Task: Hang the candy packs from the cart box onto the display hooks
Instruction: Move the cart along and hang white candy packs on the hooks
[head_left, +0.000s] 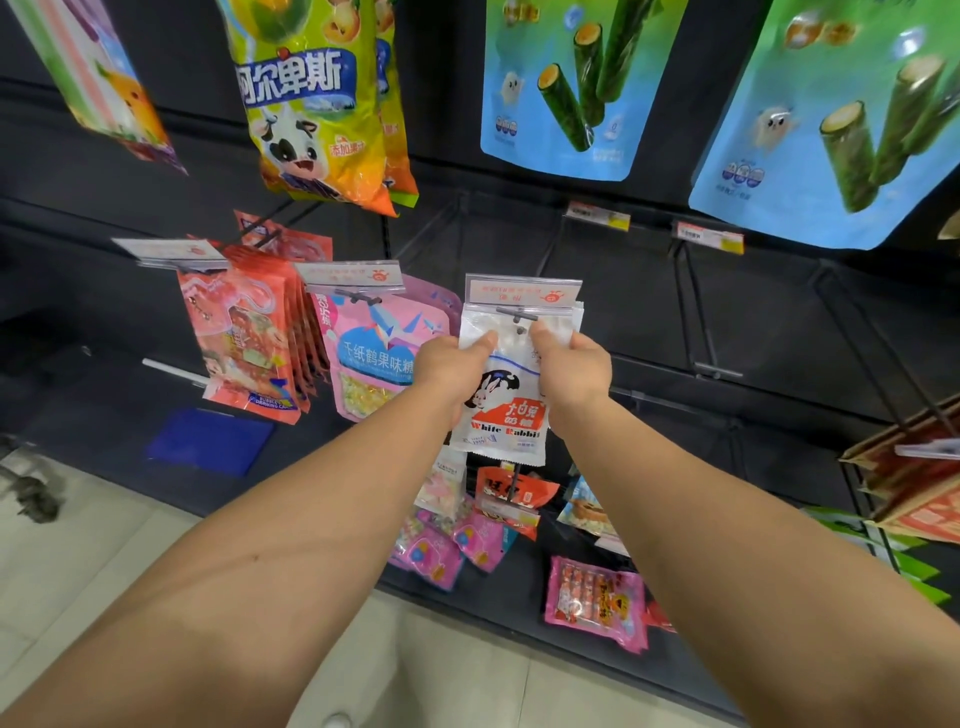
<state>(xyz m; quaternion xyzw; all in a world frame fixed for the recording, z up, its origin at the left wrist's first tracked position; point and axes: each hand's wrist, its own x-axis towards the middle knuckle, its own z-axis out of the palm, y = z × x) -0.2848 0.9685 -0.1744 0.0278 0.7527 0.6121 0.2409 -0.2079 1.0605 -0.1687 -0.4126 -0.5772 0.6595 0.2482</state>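
Dark pegboard-style display wall (649, 312) in a shop, pale tile floor below, rows of hooks with price-tag holders on the ends; some hooks are full, the ones to the right look bare. Both hands are up at the middle hook (515, 313); the left hand (453, 366) and right hand (571, 369) are each pinching a top corner of a White Rabbit candy pack (501, 410), thumbs in front, fingers tucked behind. Makes sense to hold it that way; gripping both corners keeps the thin header flat and square so the punched hole lines up with the hook tip. The pack's top edge sits right under the clear price-tag holder (522, 290), and the hook's dark crossbar shows just above the thumbs; I honestly can't tell if the hole is already over the wire or just short of it. There seems to be at least one more white pack edge peeking out behind, so the hook probably has stock on it already. Neighbouring hook to the left carries pink paper-crane fruit candy packs (382, 358), and red packs (244, 343) further left; no cart box in view. My guess is the job is mid-way; next bit needs a gentle push back along the wire without tearing the hole.
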